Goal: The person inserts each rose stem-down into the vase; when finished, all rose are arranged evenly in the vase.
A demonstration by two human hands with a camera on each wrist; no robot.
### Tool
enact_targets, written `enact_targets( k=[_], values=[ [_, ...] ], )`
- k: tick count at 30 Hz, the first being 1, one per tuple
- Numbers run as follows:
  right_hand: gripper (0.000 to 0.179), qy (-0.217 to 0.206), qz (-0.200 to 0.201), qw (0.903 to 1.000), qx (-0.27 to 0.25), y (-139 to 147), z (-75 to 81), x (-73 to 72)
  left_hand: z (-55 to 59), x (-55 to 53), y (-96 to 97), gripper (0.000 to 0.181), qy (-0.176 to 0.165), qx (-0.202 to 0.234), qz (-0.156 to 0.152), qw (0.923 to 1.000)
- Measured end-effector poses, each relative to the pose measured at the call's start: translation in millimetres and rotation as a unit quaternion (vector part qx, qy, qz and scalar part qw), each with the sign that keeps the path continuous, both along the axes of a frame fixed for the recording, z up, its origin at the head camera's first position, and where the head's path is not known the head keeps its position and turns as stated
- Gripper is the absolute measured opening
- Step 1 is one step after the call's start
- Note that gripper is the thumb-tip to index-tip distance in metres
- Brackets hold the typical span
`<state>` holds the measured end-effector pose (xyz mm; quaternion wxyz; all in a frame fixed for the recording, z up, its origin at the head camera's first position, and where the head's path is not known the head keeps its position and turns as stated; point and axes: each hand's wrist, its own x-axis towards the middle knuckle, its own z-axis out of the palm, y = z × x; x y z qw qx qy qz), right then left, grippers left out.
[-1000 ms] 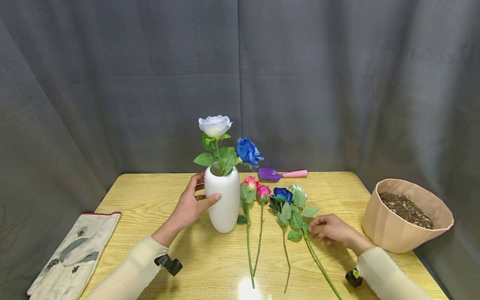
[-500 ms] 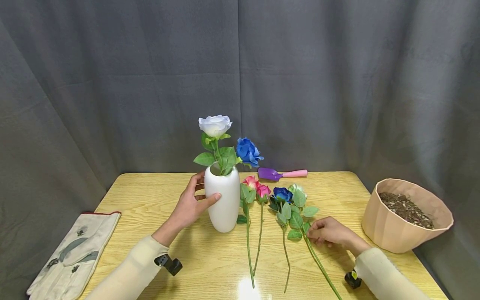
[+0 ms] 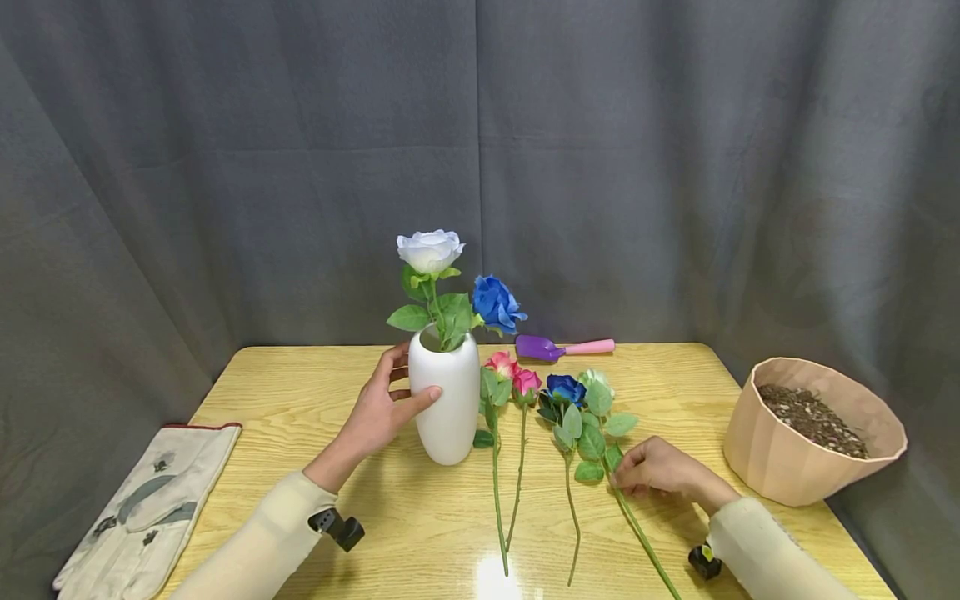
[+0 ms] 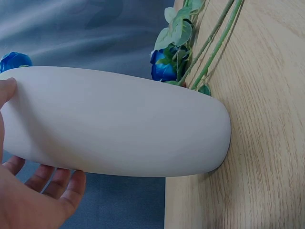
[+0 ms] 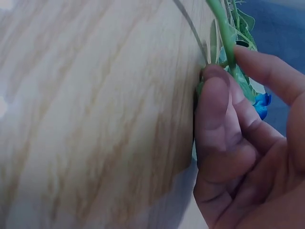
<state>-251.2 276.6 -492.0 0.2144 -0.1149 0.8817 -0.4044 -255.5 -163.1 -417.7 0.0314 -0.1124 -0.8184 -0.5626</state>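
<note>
In the head view a white vase [image 3: 448,408] stands upright on the table, holding a white rose [image 3: 431,252] and a blue rose [image 3: 496,303]. My left hand [image 3: 382,406] grips its left side, thumb across the front and fingers behind. The left wrist view shows the same vase [image 4: 119,121] filling the middle. To the right of it lies a pale white rose [image 3: 597,381] with a long green stem. My right hand [image 3: 663,468] pinches that stem [image 5: 222,24] just below the leaves, between thumb and fingers.
Two pink roses [image 3: 527,382] and a dark blue rose [image 3: 565,389] lie between vase and right hand. Behind them is a purple scoop [image 3: 538,348] with a pink handle. A peach pot [image 3: 765,442] of soil stands right; white gloves [image 3: 153,500] lie left.
My right hand has shifted slightly left and toward me, closing its fingertips onto the green stem. The left hand and vase have stayed where they were.
</note>
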Motion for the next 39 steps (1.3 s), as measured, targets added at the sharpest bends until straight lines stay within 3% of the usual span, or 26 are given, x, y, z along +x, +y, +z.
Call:
enact_targets(
  k=[17, 26, 33, 39],
  values=[
    [0.021, -0.042, -0.025, 0.9976, -0.05, 3, 10.6, 1.6, -0.1, 1.4, 0.6, 0.079, 0.004, -0.004, 0.001, 1.0],
    [0.029, -0.033, -0.036, 0.9957, -0.079, 6, 18.8, 0.7, -0.6, 1.1, 0.6, 0.079, 0.002, -0.008, 0.003, 1.0],
    [0.033, -0.037, -0.066, 0.9902, -0.118, 4, 29.0, -3.1, 0.1, 1.1, 0.7, 0.08, 0.003, -0.008, 0.004, 1.0],
    [0.039, -0.016, -0.094, 0.9845, -0.147, -1, 40.0, -6.5, 0.4, 1.1, 0.6, 0.08, 0.003, -0.008, 0.003, 1.0]
  ],
)
